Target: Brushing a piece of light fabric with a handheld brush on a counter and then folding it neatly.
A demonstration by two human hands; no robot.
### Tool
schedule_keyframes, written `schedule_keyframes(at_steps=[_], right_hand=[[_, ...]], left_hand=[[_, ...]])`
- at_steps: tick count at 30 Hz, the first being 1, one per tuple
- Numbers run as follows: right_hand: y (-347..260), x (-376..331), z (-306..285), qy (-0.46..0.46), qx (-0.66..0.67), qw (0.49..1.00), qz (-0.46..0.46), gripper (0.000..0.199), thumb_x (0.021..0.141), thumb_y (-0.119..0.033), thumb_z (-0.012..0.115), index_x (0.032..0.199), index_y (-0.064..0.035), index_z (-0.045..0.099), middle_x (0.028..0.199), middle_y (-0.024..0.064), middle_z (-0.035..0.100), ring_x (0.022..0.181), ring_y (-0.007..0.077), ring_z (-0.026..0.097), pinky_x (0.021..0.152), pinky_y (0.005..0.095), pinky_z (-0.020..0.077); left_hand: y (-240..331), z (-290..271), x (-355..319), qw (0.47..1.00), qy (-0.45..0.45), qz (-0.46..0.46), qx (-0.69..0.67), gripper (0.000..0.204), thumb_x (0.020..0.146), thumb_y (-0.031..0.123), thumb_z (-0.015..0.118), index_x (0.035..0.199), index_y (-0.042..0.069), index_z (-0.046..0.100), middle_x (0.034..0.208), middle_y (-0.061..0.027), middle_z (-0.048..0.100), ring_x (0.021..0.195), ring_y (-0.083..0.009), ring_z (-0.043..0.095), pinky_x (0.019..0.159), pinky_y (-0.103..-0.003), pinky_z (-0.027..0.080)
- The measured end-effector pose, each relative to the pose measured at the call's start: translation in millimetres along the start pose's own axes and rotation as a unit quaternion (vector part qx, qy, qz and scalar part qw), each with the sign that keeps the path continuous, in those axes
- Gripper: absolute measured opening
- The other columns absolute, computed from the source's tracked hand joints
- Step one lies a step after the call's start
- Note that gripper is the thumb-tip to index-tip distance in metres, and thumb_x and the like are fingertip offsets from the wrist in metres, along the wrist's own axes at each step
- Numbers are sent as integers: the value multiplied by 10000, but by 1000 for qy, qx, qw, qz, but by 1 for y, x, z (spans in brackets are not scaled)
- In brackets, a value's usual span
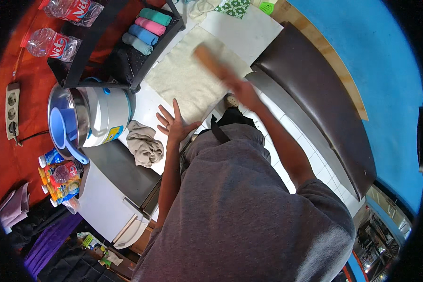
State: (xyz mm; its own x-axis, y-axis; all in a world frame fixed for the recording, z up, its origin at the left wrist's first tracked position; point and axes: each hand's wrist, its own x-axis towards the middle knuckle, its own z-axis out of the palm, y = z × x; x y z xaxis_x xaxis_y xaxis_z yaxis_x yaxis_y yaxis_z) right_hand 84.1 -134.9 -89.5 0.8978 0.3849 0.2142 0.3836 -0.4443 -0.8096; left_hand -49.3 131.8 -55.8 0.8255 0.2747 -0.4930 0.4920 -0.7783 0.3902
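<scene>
A cream cloth (pixel 181 70) lies spread on the white table (pixel 249 35). My left hand (pixel 172 124) has its fingers spread at the near left edge of this cloth, holding nothing. Over the right part of the cloth, my right hand (pixel 244 94) grips a long brown wooden-looking tool (pixel 211 61). Motion blurs the tool, so its exact kind does not show. A crumpled greyish-beige cloth (pixel 144 144) sits left of my left hand.
At the left stands a black rack (pixel 120 66) with several rolled cloths (pixel 148 27). Beside it are a white-and-blue cooker-like appliance (pixel 109 115), a steel bowl (pixel 83 117) and a blue dipper (pixel 61 127). A dark padded bench (pixel 315 98) runs along the right.
</scene>
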Motion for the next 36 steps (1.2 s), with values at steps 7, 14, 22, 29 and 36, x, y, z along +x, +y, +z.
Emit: schedule_keyframes(at_steps=[7, 14, 22, 29, 36], right_hand=[[-6, -18, -8, -133, 9, 977, 165, 360, 1002, -369, 524, 1313, -217, 620, 1072, 91, 728, 935, 280, 709, 827, 362, 545], [3, 21, -54, 169, -88, 958, 213, 450, 1021, -329, 498, 1455, -218, 458, 1031, 216, 691, 881, 436, 675, 692, 473, 550], [-69, -19, 23, -277, 12, 960, 25, 448, 1028, -461, 419, 1453, -322, 456, 981, 210, 696, 858, 391, 689, 771, 446, 538], [0, 10, -25, 77, -181, 962, 191, 525, 1007, -494, 439, 1444, -204, 453, 882, 213, 705, 796, 449, 676, 660, 556, 532], [-54, -11, 13, -331, -23, 943, 27, 584, 986, -605, 401, 1513, -361, 337, 1098, 274, 653, 985, 416, 662, 859, 461, 515]], left_hand=[[-5, 0, -5, 1000, 23, 2, -11, 1424, 533, 693, 849, 1588, 285, -15, 1567, -310, -236, 1425, -559, -196, 1073, -718, -51], [-5, 1, -1, 1000, 6, -19, -5, 1435, 530, 698, 848, 1586, 294, -35, 1555, -299, -279, 1408, -571, -228, 1063, -723, -66], [-6, 0, -5, 999, 35, 13, -4, 1433, 536, 699, 843, 1586, 290, -44, 1566, -282, -271, 1433, -541, -203, 1083, -708, -50], [-1, -1, -8, 1000, 15, 7, -7, 1339, 597, 744, 785, 1589, 291, 8, 1562, -284, -276, 1426, -516, -254, 1058, -719, -98], [-14, 5, 2, 999, 10, 1, -50, 1055, 809, 755, 584, 1591, 272, 64, 1577, -238, -285, 1423, -484, -293, 1045, -725, -120]])
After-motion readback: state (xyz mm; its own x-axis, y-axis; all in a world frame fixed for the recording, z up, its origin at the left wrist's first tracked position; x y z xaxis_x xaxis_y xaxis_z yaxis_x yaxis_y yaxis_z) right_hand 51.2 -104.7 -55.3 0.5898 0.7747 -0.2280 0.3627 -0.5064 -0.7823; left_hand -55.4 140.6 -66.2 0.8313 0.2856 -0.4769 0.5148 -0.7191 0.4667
